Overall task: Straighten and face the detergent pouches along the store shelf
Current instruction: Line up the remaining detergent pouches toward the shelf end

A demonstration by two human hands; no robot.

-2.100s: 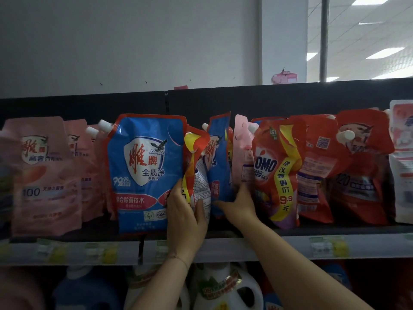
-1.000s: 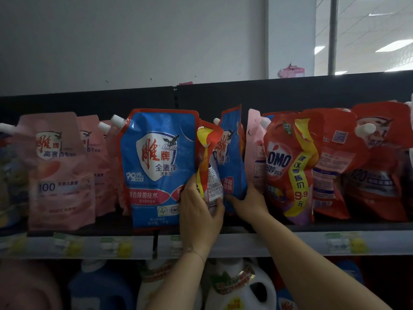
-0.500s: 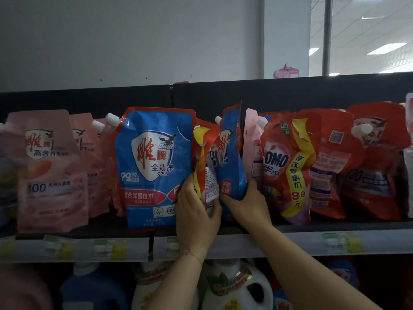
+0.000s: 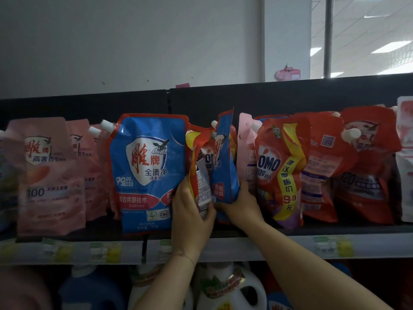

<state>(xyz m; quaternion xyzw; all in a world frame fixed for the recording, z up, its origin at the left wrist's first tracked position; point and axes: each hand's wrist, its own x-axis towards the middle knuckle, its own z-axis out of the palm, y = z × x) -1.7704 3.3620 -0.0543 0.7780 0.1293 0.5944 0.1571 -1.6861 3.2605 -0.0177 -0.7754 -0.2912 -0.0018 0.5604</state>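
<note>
In the head view, a red-and-yellow pouch (image 4: pixel 196 166) is seen standing skewed on the shelf (image 4: pixel 290 245), just right of the front-facing big blue pouch (image 4: pixel 145 171). It is held low down by the left hand (image 4: pixel 192 211), the grip curled round its lower edge. An edge-on blue pouch (image 4: pixel 224 157) touching it is clasped near its base by the right hand (image 4: pixel 242 204). Both are judged soft, liquid-filled and slick-skinned, apt to slump and fold. They are best taken at the fuller lower body or side seams and turned, not pulled by the spout. A red OMO pouch (image 4: pixel 279 171) is crowded just beside.
</note>
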